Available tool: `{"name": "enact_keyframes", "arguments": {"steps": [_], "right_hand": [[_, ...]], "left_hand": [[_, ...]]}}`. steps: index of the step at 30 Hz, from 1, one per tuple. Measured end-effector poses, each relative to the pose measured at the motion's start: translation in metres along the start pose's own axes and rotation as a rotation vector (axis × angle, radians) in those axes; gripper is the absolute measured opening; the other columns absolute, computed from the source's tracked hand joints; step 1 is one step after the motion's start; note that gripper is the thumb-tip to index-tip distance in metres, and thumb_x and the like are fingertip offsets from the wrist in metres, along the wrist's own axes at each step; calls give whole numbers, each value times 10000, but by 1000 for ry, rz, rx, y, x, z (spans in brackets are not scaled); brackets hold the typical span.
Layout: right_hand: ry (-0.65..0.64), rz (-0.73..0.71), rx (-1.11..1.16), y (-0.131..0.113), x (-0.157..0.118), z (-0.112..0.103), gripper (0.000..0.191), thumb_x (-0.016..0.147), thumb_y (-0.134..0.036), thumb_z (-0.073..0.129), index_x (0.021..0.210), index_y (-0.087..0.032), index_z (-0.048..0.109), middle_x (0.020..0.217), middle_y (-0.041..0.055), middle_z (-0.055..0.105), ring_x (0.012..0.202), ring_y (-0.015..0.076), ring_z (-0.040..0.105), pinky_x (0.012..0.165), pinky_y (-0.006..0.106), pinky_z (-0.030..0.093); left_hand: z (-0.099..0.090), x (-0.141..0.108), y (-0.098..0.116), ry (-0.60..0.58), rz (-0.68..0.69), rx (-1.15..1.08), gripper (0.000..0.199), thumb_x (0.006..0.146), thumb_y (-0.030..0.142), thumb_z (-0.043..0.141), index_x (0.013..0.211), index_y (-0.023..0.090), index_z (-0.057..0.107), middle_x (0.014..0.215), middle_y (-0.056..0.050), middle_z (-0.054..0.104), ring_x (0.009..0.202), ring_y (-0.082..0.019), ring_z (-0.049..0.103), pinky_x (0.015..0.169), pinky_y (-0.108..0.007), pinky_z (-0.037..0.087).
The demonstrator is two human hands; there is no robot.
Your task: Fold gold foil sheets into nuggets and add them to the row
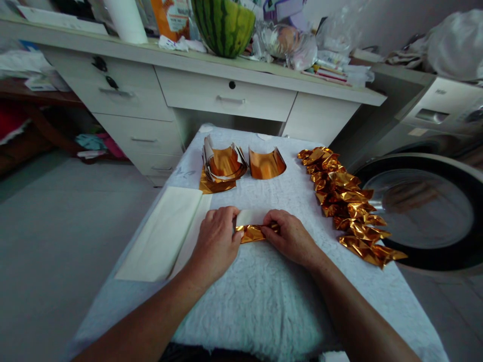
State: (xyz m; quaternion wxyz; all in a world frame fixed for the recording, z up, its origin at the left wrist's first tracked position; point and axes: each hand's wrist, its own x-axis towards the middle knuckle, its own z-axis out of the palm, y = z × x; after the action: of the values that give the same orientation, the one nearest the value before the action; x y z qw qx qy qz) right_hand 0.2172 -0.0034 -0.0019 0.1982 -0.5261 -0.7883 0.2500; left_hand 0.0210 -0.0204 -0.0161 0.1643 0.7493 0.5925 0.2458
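Between my two hands is a strip of gold foil paper (252, 233) with a pale backing, partly folded over along its near side. My left hand (221, 232) grips its left end between thumb and fingers. At the right end, my right hand (289, 234) pinches the fold. Beyond them lie a curled stack of gold foil sheets (225, 162) and one separate curled gold sheet (267, 164). To the right runs a row of several folded gold foil pieces (343, 201). Left of my left hand is a stack of cream paper (162, 231).
A pale cloth (271, 301) covers the table. Behind it stands a white desk (226, 93) with drawers, bearing a watermelon (224, 27), a white roll (126, 20) and plastic bags. A washing machine's open round door (422, 208) is close to the table's right edge.
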Motion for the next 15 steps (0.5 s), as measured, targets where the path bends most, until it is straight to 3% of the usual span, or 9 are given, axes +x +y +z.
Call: {"name": "enact_keyframes", "arguments": {"steps": [7,15], "right_hand": [[15,19,-14,-1,2,0,77,813,-145,597,755,-188,569,753,1,623,723,149,542,664,260,362],[20,47,-16,-2,3,1,64,811,-156,591,757,-190,584,756,6,635,702,147,546,657,260,376]], "left_hand": [[1,-1,1,2,2,16,241,796,121,588,992,206,475,1032,-70,585,1023,-276,502,907,-441,447],[3,0,-1,29,9,10,354,781,110,614,1073,215,443,1078,-71,576,1050,-281,494,926,-456,451]]}}
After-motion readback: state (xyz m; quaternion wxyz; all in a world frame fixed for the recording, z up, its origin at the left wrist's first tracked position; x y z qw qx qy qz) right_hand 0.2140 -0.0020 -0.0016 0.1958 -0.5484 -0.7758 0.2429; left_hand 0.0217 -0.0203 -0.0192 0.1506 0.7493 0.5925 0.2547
